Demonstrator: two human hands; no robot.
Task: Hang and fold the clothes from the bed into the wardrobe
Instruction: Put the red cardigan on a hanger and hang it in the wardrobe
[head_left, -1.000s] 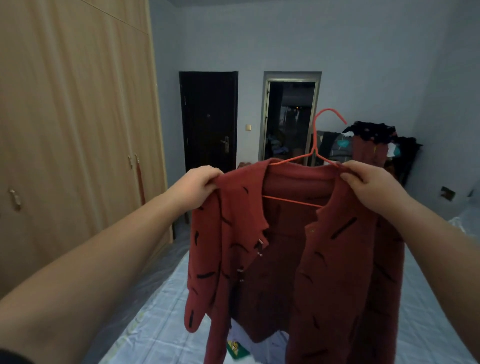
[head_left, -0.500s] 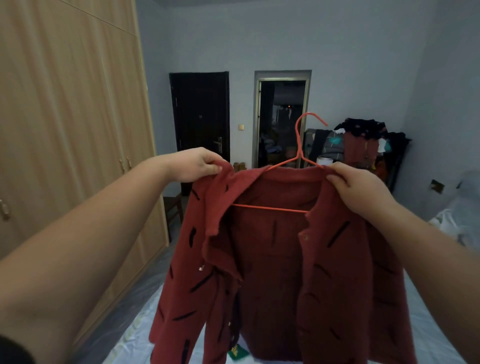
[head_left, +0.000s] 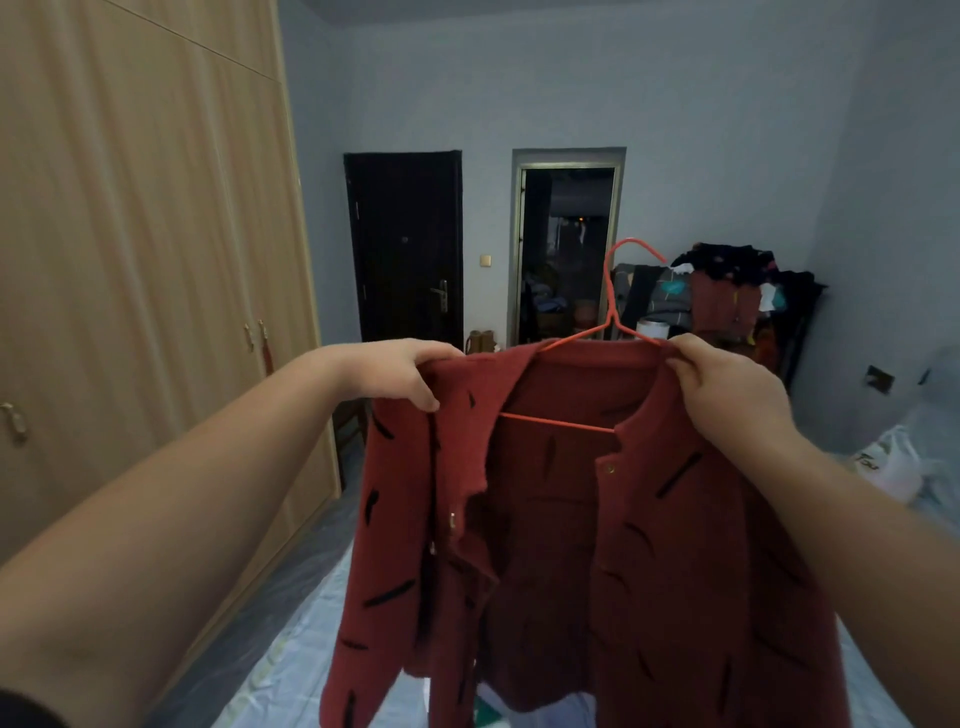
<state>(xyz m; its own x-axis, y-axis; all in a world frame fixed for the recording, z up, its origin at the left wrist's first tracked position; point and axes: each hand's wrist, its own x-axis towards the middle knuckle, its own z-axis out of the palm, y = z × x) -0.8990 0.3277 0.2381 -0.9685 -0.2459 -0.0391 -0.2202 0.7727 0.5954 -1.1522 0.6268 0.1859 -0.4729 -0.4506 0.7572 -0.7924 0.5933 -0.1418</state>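
Red cardigan (head_left: 571, 519) hangs on an orange hanger (head_left: 557, 422) above the bed (head_left: 291, 675). The left hand (head_left: 395, 371) pinches one shoulder and the right hand (head_left: 727, 389) grips the other, likely to square it on the wire before it goes into the closed wardrobe (head_left: 130, 260) at left

A bed (head_left: 311, 670) under a pale, faintly checked sheet fills the lower part of the room. On it lies a small green item (head_left: 487, 719), only partly visible below the hem of a red cardigan (head_left: 649, 545). A white plastic bag (head_left: 885, 462) sits at the bed's right side. Crinkled translucent sheeting (head_left: 306, 556) covers the strip of floor between bed and wardrobe (head_left: 130, 286). On the floor by the far wall stand a pair of brown boots (head_left: 480, 340) and a rack heaped with dark and red clothes (head_left: 727, 291).
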